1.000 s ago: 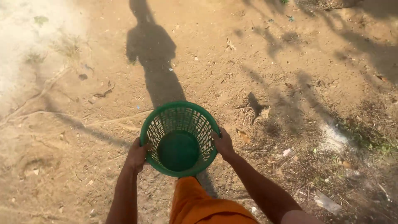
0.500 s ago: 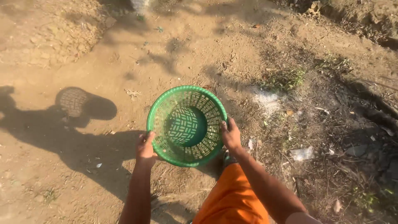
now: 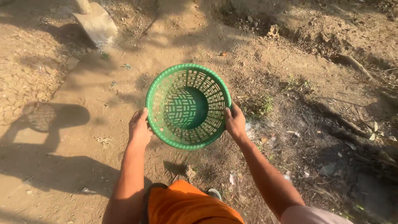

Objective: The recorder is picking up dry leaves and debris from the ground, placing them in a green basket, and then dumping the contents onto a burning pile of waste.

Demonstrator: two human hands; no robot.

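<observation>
- A shadow (image 3: 45, 137) of the person and the basket falls across the bare dirt ground (image 3: 83, 95) at the far left, with a netted oval patch near its top.
- A pale flat stone (image 3: 97, 23) lies on the ground at the upper left, well apart from the hands.
- The left hand (image 3: 139, 129) is closed on the left rim of the basket, fingers curled round the edge.
- The green plastic basket (image 3: 188, 105) hangs in the air between the two hands, above the ground, its open mouth tilted toward the camera; its slotted walls and solid bottom show, and nothing lies inside.
- The right hand (image 3: 235, 123) grips the right rim, thumb on the inner edge.
- Orange cloth (image 3: 186, 205) on the person's legs shows below the basket.
- Dry twigs and litter (image 3: 331, 141) cover the darker ground at the right.
</observation>
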